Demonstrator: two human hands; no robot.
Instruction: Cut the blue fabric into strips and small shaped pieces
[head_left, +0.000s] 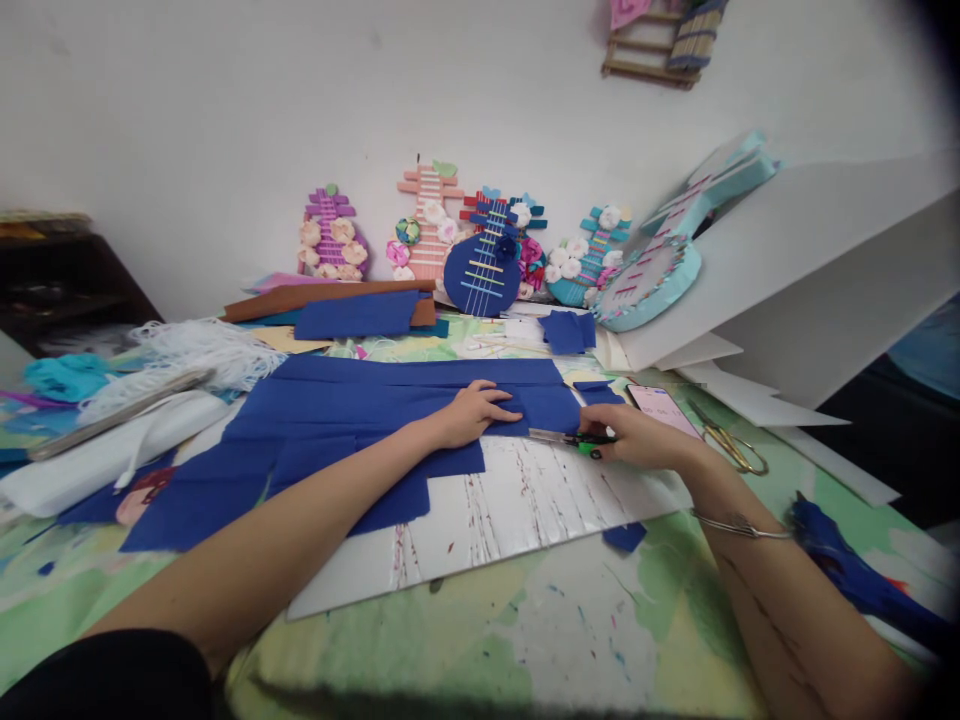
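Sheets of dark blue fabric-like material (322,405) lie spread and overlapping across a white board (450,520) with reddish-brown streaks. My left hand (476,412) rests flat on the blue sheets, fingers spread toward the right. At the right end of the material, my right hand (630,435) is closed around scissors (589,445) with green and black handles. Their silver blades point left along the lower edge of the blue sheet, close to my left fingertips. Whether the blades are apart is too small to tell. A small blue scrap (624,538) lies by the board's lower right edge.
A phone (660,408) and gold-handled scissors (727,440) lie right of my right hand. A blue glue gun-like tool (847,560) is farther right. Decorated lute-shaped crafts (484,265) stand along the wall. White shredded strips (202,350) are piled at left; large white boards (810,250) lean at right.
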